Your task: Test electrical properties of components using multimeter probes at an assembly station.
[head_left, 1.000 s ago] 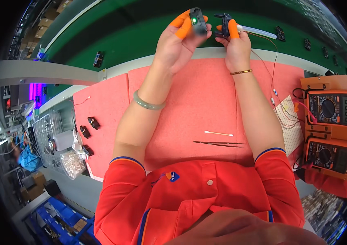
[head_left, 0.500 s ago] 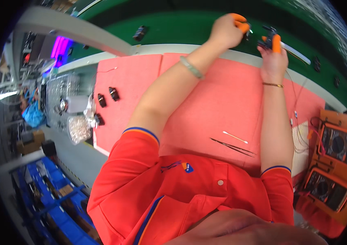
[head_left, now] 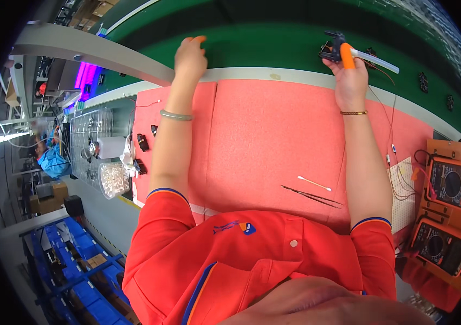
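Over the green conveyor belt (head_left: pixel 263 49), on the left, my left hand (head_left: pixel 191 58) reaches out with bent fingers and an orange fingertip cover. Whatever lies between its fingers is hidden under the hand. My right hand (head_left: pixel 350 85), farther right at the belt's near edge, is closed round a black tool (head_left: pixel 337 41) with a straight pale tube (head_left: pixel 379 62) pointing right. An orange cover (head_left: pixel 347 56) shows on one of its fingers. A small black part (head_left: pixel 326 51) is beside the tool; I cannot tell whether it is held or lies on the belt.
A pink mat (head_left: pixel 273 130) carries tweezers (head_left: pixel 311 196), a cotton swab (head_left: pixel 315 183) and small black parts (head_left: pixel 142 142). On the right, two multimeters (head_left: pixel 454 185) rest on an orange stand. A tub of swabs (head_left: pixel 114 180) is at left, under a grey frame beam (head_left: pixel 100 51).
My left hand has swung left along the belt, away from my right hand, to where a black part lay. My right hand has shifted slightly left and turned the tool.
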`<action>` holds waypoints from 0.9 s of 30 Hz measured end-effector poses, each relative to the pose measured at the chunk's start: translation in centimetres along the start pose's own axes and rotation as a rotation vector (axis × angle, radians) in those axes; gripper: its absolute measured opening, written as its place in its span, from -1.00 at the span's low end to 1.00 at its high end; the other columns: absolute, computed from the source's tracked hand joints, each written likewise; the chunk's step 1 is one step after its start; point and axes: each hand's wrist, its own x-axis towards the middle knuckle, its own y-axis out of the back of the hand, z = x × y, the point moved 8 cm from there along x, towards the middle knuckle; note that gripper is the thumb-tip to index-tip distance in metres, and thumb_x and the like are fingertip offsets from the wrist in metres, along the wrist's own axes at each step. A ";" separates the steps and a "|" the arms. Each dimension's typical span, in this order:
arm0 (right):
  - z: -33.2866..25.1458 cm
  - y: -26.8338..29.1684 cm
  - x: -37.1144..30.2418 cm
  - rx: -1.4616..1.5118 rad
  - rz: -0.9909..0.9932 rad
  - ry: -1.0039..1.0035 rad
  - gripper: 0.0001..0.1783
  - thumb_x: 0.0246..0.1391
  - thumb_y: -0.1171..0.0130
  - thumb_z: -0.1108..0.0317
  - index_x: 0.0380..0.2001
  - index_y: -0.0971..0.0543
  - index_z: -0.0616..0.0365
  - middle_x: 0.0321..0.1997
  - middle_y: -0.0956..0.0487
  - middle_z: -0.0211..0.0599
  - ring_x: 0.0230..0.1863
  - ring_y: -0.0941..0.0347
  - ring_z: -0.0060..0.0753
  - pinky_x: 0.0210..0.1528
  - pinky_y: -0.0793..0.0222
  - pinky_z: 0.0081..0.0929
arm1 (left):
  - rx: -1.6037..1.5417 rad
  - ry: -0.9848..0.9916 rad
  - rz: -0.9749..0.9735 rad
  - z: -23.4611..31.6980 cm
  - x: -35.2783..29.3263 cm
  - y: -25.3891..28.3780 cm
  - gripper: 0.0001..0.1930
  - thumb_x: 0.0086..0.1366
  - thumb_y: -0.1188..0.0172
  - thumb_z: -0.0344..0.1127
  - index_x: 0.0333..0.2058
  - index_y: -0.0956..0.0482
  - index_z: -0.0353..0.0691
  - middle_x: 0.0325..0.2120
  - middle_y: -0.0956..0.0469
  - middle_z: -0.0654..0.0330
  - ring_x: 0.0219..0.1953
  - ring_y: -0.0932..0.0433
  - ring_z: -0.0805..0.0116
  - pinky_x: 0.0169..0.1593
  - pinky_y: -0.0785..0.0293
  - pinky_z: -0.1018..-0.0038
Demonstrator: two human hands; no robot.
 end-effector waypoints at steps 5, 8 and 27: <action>-0.7 -2.3 -1.5 -0.190 -0.139 0.021 -0.72 0.05 0.20 0.47 -0.15 -0.27 0.35 -0.25 -0.42 -0.17 -0.25 -0.39 -0.40 -0.20 -0.39 -0.47 | -1.001 -0.141 -0.117 11.1 -1.6 0.7 -0.57 0.01 -0.09 -0.47 -0.07 -0.32 -0.18 -0.21 -0.40 0.16 -0.24 -0.43 0.41 -0.17 -0.31 0.60; -0.9 -2.6 -1.5 -0.184 -0.163 0.066 -0.71 0.06 0.18 0.44 -0.14 -0.26 0.35 -0.24 -0.42 -0.18 -0.23 -0.39 -0.40 -0.20 -0.39 -0.47 | -1.351 -0.178 -0.199 16.0 -2.0 0.9 -0.59 0.03 -0.08 -0.51 -0.08 -0.31 -0.24 -0.25 -0.39 0.21 -0.23 -0.40 0.49 -0.16 -0.30 0.65; 0.2 -1.5 -0.7 0.321 -0.293 -0.199 -0.69 0.05 0.10 0.24 -0.17 -0.31 0.18 -0.20 -0.40 -0.27 -0.21 -0.35 -0.39 -0.12 -0.31 -0.36 | -1.874 -0.238 -0.109 19.0 -3.9 2.4 -0.74 0.09 0.00 -0.46 -0.19 -0.37 -0.30 -0.41 -0.42 0.20 -0.44 -0.40 0.50 -0.34 -0.38 0.65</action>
